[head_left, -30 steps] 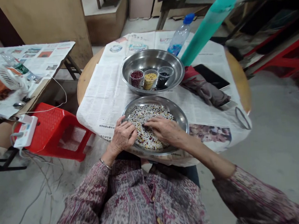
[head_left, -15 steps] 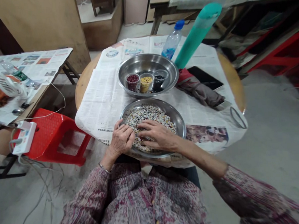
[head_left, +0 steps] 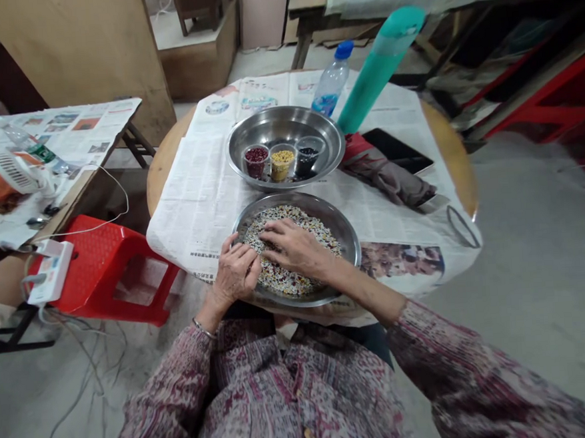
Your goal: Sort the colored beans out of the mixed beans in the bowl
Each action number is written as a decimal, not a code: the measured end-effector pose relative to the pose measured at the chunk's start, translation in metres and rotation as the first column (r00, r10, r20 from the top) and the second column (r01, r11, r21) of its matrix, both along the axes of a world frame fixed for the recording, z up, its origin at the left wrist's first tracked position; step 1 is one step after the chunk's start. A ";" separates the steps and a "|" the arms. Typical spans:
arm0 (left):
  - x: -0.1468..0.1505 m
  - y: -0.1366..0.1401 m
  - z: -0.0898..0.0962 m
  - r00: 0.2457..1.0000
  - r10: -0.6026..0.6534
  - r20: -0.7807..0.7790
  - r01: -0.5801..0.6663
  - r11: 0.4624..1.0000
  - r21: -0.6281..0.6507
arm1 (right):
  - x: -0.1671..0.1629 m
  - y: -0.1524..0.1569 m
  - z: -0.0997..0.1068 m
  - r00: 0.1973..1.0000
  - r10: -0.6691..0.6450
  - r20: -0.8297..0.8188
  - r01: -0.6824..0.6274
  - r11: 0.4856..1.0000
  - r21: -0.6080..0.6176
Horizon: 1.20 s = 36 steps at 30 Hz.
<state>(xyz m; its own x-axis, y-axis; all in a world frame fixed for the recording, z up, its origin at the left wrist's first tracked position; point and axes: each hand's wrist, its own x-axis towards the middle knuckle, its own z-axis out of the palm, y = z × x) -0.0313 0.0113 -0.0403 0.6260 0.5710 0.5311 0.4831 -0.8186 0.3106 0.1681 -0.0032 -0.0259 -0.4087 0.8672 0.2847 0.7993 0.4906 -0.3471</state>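
A steel basin [head_left: 350, 238] holds a layer of mixed grains and beans [head_left: 297, 284], white, dark red, yellow and black. My left hand [head_left: 236, 269] is closed over the basin's left rim with curled fingers. Over the grains lies my right hand [head_left: 297, 249], fingers apart and slightly bent, tips touching the mix; whether any grain is under them is hidden. Behind stands a second steel basin [head_left: 285, 118] with three clear cups inside: a cup of dark red beans [head_left: 256, 161], a cup of yellow kernels [head_left: 282, 164] and a cup of black beans [head_left: 308, 159].
Newspaper [head_left: 182, 213] covers the round table. Behind the far basin stand a blue-capped bottle [head_left: 331, 79] and a tall green tube [head_left: 379, 69]. A folded umbrella [head_left: 389, 175] and a dark tablet [head_left: 398, 150] lie right. A red stool [head_left: 110, 265] with a power strip [head_left: 50, 272] stands left.
My right hand has moved left and slightly away from me across the grains, uncovering more of the near part. My left hand stays at the rim. The view has shifted slightly.
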 end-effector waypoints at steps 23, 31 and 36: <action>0.000 0.000 -0.001 0.999 0.018 -0.043 -0.019 1.000 -0.022 | 0.011 -0.031 0.010 0.993 0.099 0.067 -0.087 0.983 -0.163; -0.001 0.000 0.000 0.999 0.020 -0.029 -0.020 1.000 0.003 | -0.003 -0.032 0.006 0.967 0.241 0.087 -0.233 0.968 -0.091; -0.001 0.001 -0.001 1.000 0.019 -0.015 -0.019 0.999 0.027 | 0.008 -0.005 -0.003 0.989 -0.035 0.146 0.027 0.998 0.056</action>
